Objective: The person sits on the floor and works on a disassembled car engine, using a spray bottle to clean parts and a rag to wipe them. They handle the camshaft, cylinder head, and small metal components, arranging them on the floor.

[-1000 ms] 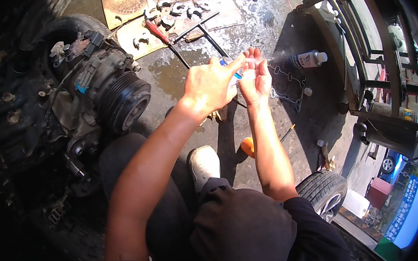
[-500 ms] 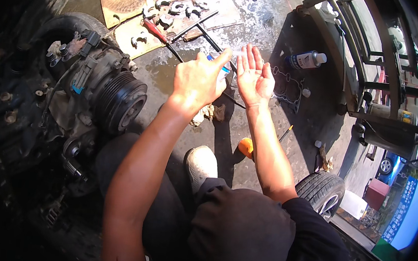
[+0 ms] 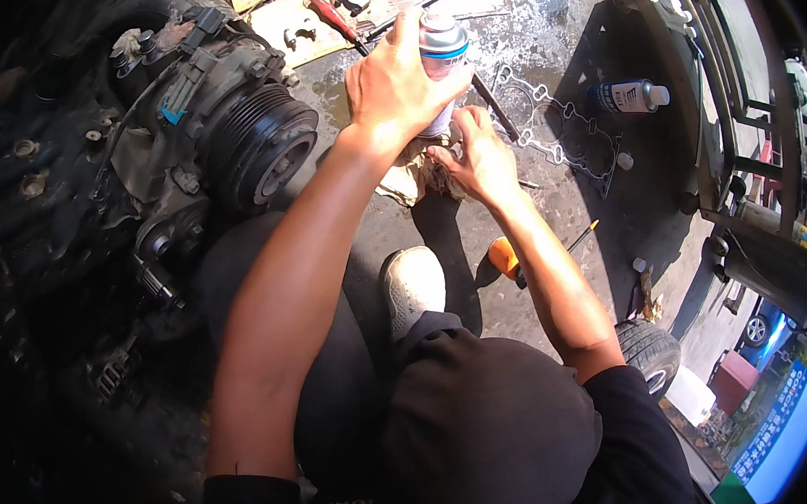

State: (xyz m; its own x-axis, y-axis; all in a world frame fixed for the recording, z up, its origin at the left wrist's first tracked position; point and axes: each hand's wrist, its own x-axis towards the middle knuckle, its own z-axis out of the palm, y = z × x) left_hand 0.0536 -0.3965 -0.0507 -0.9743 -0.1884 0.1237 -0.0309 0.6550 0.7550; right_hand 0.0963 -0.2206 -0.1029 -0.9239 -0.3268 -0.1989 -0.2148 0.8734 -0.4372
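A silver and blue spray can [image 3: 442, 44] is held by my left hand [image 3: 391, 90], whose fingers wrap round its body. Beside the can's lower end is my right hand [image 3: 484, 159], fingers curled and thumb bent toward them; what lies between them, if anything, is hidden. Just under both hands shows a crumpled tan rag [image 3: 404, 183], and I cannot tell whether the right fingers touch it. To the left of my left forearm sits a dirty engine [image 3: 160, 125] with a black ribbed pulley [image 3: 257, 148].
Cardboard [image 3: 274, 31] with several dark metal caps and a red-handled tool [image 3: 333, 17] lies ahead. On the right are a gasket [image 3: 568, 132], another spray can [image 3: 628, 96], a metal frame [image 3: 699, 115] and a tire [image 3: 646, 348]. An orange object [image 3: 503, 258] lies near my right forearm.
My right hand has turned from an open, palm-up pose to curled fingers beside the can. The can in my left hand now shows more fully. The whole view has shifted slightly.
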